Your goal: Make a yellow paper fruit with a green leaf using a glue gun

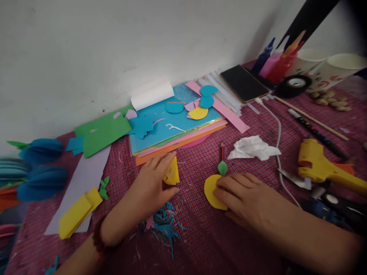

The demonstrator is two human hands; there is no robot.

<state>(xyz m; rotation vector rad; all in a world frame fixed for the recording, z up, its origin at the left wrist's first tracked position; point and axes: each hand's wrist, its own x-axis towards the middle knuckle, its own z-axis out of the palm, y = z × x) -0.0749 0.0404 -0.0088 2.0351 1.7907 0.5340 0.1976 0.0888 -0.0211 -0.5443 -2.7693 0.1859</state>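
Note:
My left hand [151, 181] has its thumb and fingers apart around a small yellow folded paper piece [172, 172] on the cloth; its fingers partly hide that piece. Farther right, my right hand [243, 194] has its fingers together over the right edge of a rounded yellow paper cutout [212, 191]. The thumb of that hand is mostly hidden. At the cutout's top edge is a green paper leaf [223, 168], with a dark red pencil [222, 151] just beyond it. Blue and pink paper scraps [169, 227] lie below my left hand.
Colored sheets [160, 133] are stacked at the back, beside a phone [243, 83]. A crumpled tissue [254, 148], white cable [279, 133] and yellow glue gun [318, 164] lie to the right. A yellow paper piece with green leaves [80, 212] and blue paper shapes [41, 183] are left.

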